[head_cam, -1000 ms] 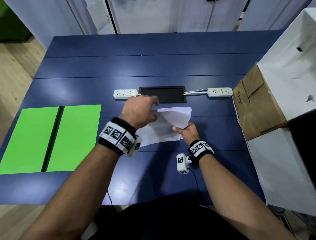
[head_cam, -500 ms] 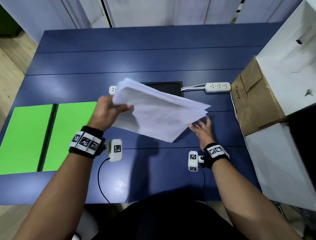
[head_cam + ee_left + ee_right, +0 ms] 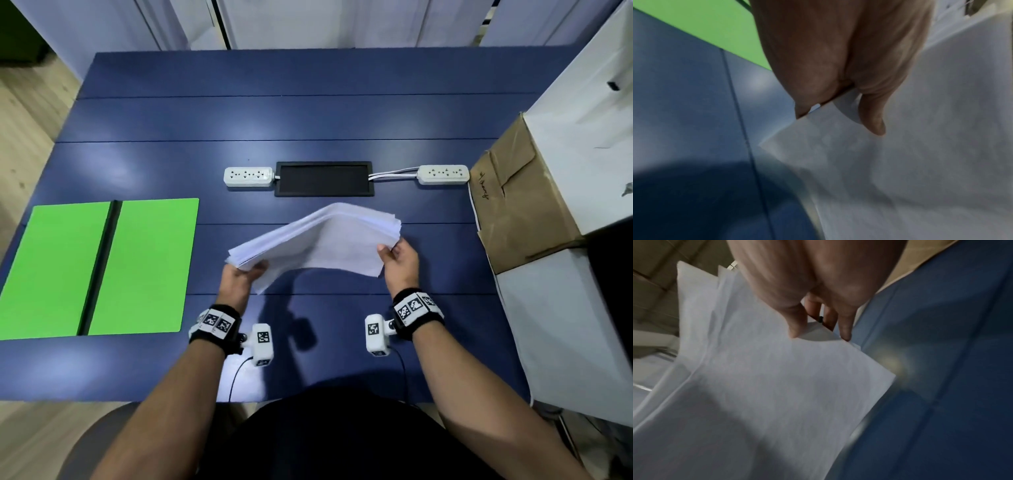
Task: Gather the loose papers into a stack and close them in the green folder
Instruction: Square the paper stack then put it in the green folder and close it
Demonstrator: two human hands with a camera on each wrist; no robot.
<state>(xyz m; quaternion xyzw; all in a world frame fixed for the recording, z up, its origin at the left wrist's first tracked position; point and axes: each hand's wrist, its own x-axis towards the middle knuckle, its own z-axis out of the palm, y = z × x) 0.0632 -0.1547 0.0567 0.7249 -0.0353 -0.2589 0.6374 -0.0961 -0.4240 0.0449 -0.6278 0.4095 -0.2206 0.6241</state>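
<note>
A stack of white papers (image 3: 322,240) hangs above the blue table (image 3: 308,113), bowed upward in the middle. My left hand (image 3: 245,275) pinches its left edge, thumb on top. At the right edge, my right hand (image 3: 397,255) grips the stack between thumb and fingers. The left wrist view shows the thumb (image 3: 873,116) pressed on the papers (image 3: 920,154). The right wrist view shows the thumb (image 3: 795,324) on the papers (image 3: 777,378) with the fingers behind them. The green folder (image 3: 99,267) lies open and flat at the table's left, with a black spine down its middle.
Two white power strips (image 3: 248,176) (image 3: 443,174) flank a black cable tray (image 3: 323,179) behind the papers. A brown cardboard flap (image 3: 513,212) and white boxes (image 3: 582,137) stand along the right edge. Wrist camera cables trail over the near table edge.
The stack went from lying on the table to being lifted by my left hand alone. Now it sits lower and further right, with my right hand gripping its right edge too.
</note>
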